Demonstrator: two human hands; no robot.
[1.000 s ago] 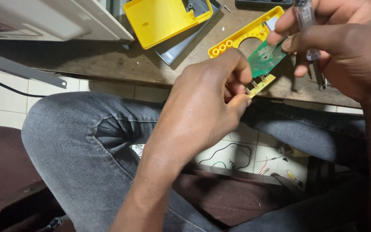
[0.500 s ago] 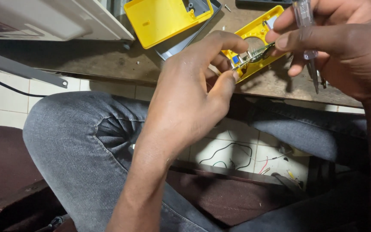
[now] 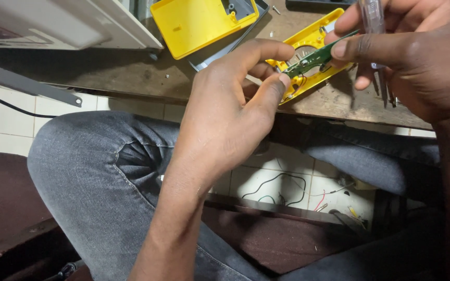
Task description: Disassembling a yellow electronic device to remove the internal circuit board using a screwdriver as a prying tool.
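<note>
My left hand [image 3: 230, 112] pinches the lower end of a small green circuit board [image 3: 311, 59] between thumb and forefinger. My right hand [image 3: 412, 57] grips the board's upper end with thumb and fingers, and a clear-handled screwdriver [image 3: 375, 31] is tucked in the same hand, its metal tip pointing down. The board is seen nearly edge-on, just above a yellow plastic case half [image 3: 308, 39] that lies on the wooden bench. Thin red and black wires run from the board into that case half.
A second yellow case half [image 3: 199, 23] lies on the bench [image 3: 131, 78] over a grey panel [image 3: 225, 49]. Small screws are scattered near the top. My knees in grey jeans [image 3: 95, 177] are below the bench edge. Loose wires [image 3: 282, 190] lie on the tiled floor.
The green board, face-up a second ago, has been turned nearly edge-on and lowered toward the yellow case half. My left hand moved up with it.
</note>
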